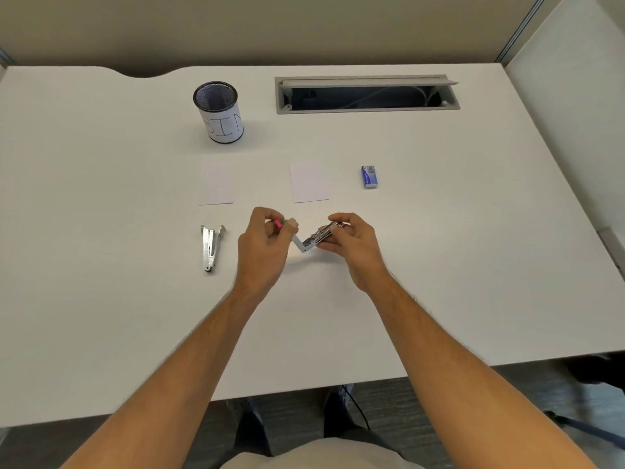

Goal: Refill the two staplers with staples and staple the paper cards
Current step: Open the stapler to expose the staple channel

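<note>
**First stapler open, nothing stapled yet**

Your left hand (262,236) pinches the pink stapler (313,240)'s raised top; your right hand (351,238) grips its body, mid-desk. The metal stapler (210,248), both cards (216,184) and staple box (368,177) lie untouched.

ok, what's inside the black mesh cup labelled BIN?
Inside the black mesh cup labelled BIN, only dark mesh wall shows below the rim. The bottom is hidden by the near wall, so contents cannot be told.
</note>
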